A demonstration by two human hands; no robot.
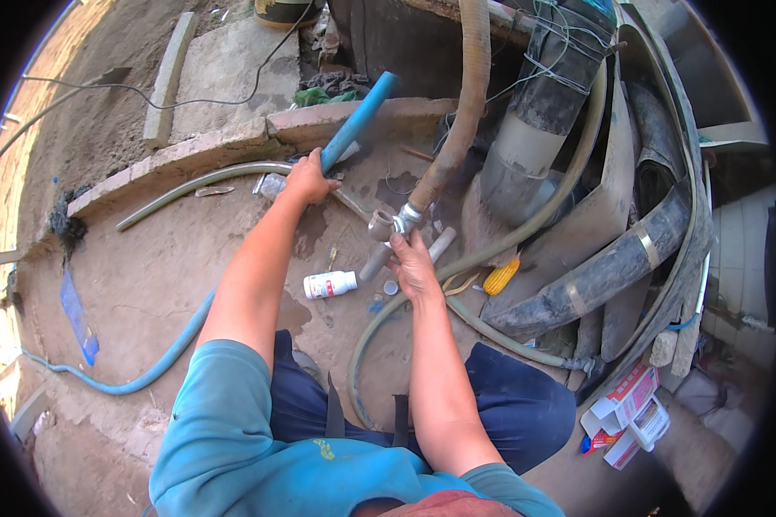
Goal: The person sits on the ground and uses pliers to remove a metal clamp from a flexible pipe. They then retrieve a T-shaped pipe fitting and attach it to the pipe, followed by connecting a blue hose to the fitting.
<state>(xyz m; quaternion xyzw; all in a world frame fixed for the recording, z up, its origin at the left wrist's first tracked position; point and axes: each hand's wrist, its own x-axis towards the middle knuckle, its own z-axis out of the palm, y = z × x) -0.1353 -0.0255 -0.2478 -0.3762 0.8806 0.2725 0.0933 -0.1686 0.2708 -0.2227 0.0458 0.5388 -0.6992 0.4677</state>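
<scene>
My left hand (pixel 309 179) is closed round a blue hose (pixel 360 116), whose upper end points up and to the right. My right hand (pixel 416 269) grips a metal pipe fitting (pixel 403 222) from below. A thick brown ribbed hose (pixel 464 112) rises from this fitting, and a round, open-mouthed branch (pixel 380 226) sticks out on its left side. Grey pipe pieces lie close to the right hand, partly covered by it. Just left of that hand, a white bottle (pixel 329 284) with a red label lies on its side, near a small white cap (pixel 391 287).
A low concrete kerb (pixel 172 172) curves behind the hands. To the right stand a large dark pipe (pixel 547 103) and a bent black pipe (pixel 591 284). Greenish hose (pixel 362 353) loops beside my knees. A yellow corn cob (pixel 502 276) and torn cartons (pixel 629 414) lie at right.
</scene>
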